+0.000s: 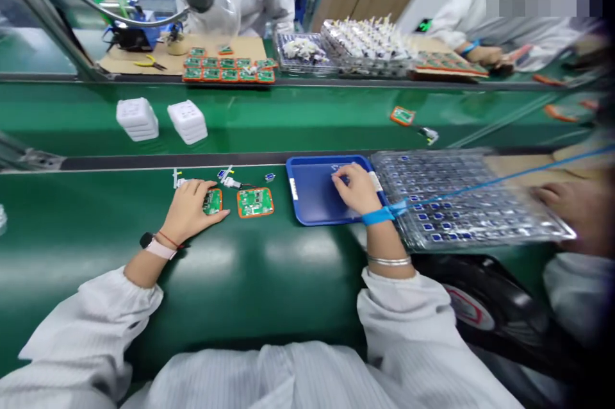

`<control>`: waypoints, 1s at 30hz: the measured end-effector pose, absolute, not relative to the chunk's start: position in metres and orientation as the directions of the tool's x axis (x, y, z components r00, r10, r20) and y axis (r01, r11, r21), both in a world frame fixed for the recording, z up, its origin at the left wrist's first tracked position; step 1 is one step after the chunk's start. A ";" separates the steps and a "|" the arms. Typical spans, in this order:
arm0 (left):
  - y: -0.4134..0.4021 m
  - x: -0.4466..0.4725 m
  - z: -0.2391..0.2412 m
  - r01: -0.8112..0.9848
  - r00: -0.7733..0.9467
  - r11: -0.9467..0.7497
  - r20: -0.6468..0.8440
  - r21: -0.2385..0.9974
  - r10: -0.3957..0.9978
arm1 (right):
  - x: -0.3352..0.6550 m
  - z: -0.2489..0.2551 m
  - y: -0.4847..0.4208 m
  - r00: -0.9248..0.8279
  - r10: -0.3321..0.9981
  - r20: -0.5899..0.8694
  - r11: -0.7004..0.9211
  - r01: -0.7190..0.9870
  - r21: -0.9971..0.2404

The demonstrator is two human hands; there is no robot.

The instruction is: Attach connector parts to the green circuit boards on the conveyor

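My left hand is closed around a green circuit board with an orange edge, its fingers at the top and thumb at the lower right; the hand covers part of the board. A second circuit board lies flat just to the right, with a white connector on a short dark lead at its top left. Over the blue tray, my right hand has thumb and forefinger pinched together. Tiny clear pieces lie near these fingertips; what the pinch holds is too small to make out.
Right of the tray sits a clear blister tray of small blue-edged parts, near another person's hand. A blue wrist-strap cord crosses above it. White stacked blocks and a board are on the green belt beyond.
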State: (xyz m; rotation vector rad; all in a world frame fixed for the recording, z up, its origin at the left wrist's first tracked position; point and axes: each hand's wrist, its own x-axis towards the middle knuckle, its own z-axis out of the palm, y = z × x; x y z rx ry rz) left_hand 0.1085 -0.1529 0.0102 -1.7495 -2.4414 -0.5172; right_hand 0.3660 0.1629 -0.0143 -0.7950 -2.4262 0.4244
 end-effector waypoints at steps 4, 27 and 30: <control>-0.149 0.109 0.015 0.932 -0.358 0.317 0.317 0.175 0.878 | 0.365 -0.019 0.168 -0.632 0.668 0.393 0.742 0.522 -0.421; -0.105 0.159 0.013 0.944 -0.227 0.156 0.227 0.292 0.947 | 0.338 -0.007 0.141 -0.611 0.599 0.518 0.788 0.334 -0.518; -0.103 0.153 0.011 0.932 -0.194 0.103 0.238 0.348 0.952 | 0.317 0.008 0.078 -0.708 0.500 0.499 0.770 0.099 -0.630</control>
